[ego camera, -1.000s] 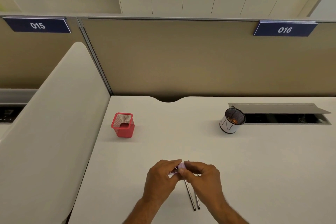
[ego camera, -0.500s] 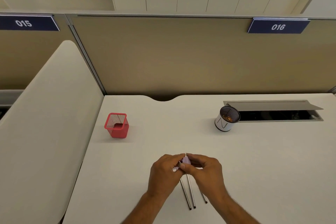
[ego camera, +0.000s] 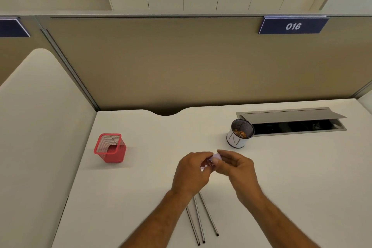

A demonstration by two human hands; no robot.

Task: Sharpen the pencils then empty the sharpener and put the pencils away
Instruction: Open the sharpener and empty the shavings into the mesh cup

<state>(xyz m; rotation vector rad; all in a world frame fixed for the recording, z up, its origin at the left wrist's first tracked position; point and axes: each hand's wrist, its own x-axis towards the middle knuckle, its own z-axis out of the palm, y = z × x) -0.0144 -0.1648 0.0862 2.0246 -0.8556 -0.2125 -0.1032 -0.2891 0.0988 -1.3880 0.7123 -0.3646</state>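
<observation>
A small pale purple sharpener [ego camera: 215, 157] is pinched between both hands above the middle of the white desk [ego camera: 291, 177]. My left hand [ego camera: 192, 173] grips its left side and my right hand [ego camera: 236, 167] grips its right side; most of it is hidden by fingers. Three dark pencils [ego camera: 199, 219] lie side by side on the desk below my hands, their upper ends hidden under my left wrist. A red mesh pencil holder [ego camera: 109, 148] stands to the left. A round white cup [ego camera: 238, 134] with orange shavings inside stands to the upper right.
An open cable tray [ego camera: 291, 125] with a raised grey lid sits in the desk at the back right. A beige partition [ego camera: 181, 62] closes the far side. A curved white divider [ego camera: 40, 137] runs along the left edge.
Both hands have lifted away from the pencils with the sharpener between them. The view has shifted, so the desk items sit further left and all three pencils now show.
</observation>
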